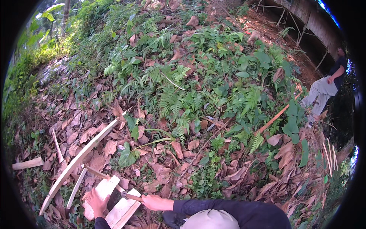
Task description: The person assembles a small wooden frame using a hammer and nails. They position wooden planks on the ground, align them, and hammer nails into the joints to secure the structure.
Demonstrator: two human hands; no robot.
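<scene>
- Left sleeve [101, 223]: cut off by the lower edge
- Pale board [121, 210]: lower end partly cut off there
- Tool [134, 197]: handle partly hidden by the right hand [154, 202]

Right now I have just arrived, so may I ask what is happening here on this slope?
A person is working with wood low on the leafy ground. The left hand rests on a pale wooden piece. The right hand grips a wooden-handled tool, its dark head over a second pale piece; whether they touch is unclear. A long pale strip lies to the left. Another person is at the far right.
</scene>
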